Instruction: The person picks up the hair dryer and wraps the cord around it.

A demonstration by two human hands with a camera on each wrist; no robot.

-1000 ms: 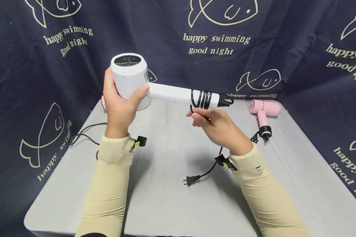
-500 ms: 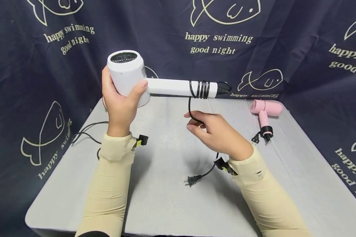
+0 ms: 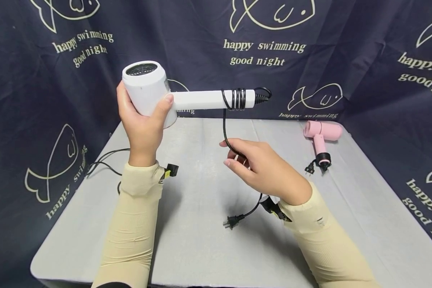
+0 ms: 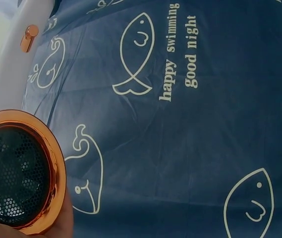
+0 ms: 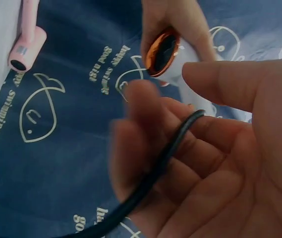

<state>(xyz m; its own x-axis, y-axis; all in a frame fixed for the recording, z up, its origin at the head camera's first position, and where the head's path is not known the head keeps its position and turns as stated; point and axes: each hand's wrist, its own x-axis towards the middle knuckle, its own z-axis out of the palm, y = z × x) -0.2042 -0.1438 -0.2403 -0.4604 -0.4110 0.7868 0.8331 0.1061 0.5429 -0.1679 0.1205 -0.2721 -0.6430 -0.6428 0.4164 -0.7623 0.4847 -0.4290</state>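
Observation:
My left hand (image 3: 142,132) grips the barrel of a white hair dryer (image 3: 201,100) above the table, thumb across its near side. The handle points right, with black cord (image 3: 239,99) wound round it in several loops. In the left wrist view the dryer's copper-rimmed grille (image 4: 17,171) shows. My right hand (image 3: 270,170) is below the handle, fingers curled round the cord's hanging stretch, which crosses the fingers (image 5: 190,163) in the right wrist view. From under this hand the cord runs down to a black two-pin plug (image 3: 235,221) low over the table.
A pink hair dryer (image 3: 323,132), its cord wound round the handle, lies at the table's right back. Loose black cord (image 3: 109,152) lies at the left edge, partly behind my left arm. A dark printed curtain (image 3: 201,24) surrounds the grey table (image 3: 198,248).
My right hand has moved down from the handle, drawing out a longer stretch of cord. The white hair dryer has shifted left and its handle end has risen.

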